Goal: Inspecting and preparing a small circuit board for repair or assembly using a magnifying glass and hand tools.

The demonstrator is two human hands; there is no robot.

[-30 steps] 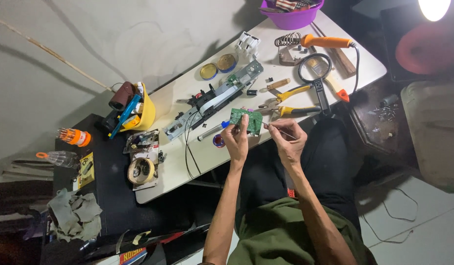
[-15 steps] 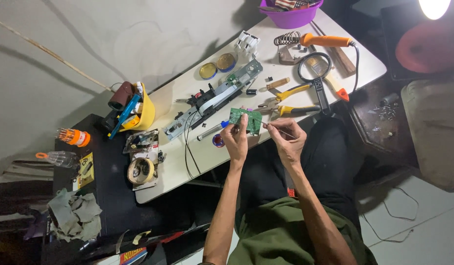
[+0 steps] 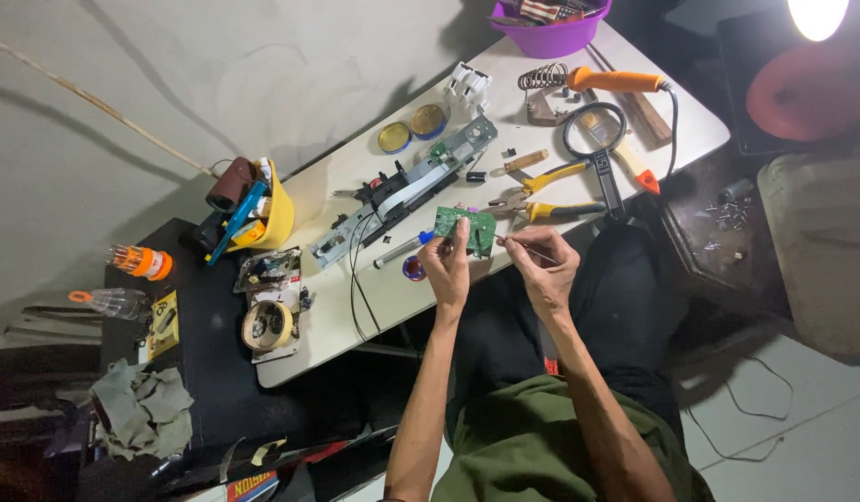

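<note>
My left hand (image 3: pixel 446 270) grips a small green circuit board (image 3: pixel 466 229) and holds it up just above the near edge of the white table (image 3: pixel 374 297). My right hand (image 3: pixel 542 266) pinches a thin metal tool (image 3: pixel 521 246) whose tip points at the board's right side. A blue-handled screwdriver (image 3: pixel 402 249) lies on the table just left of the board. A long dismantled device frame (image 3: pixel 407 187) with black wires lies behind it.
Yellow-handled pliers (image 3: pixel 546 193), a magnifying glass (image 3: pixel 597 149) and an orange-handled soldering iron (image 3: pixel 616 81) in its coil stand lie at the right. A purple bowl (image 3: pixel 549 33) sits at the far edge. A yellow tool cup (image 3: pixel 262 216), tape roll (image 3: pixel 266 325) and rags (image 3: pixel 144 409) lie left.
Both hands stay almost still with the board and the tool; the board has tilted only slightly.
</note>
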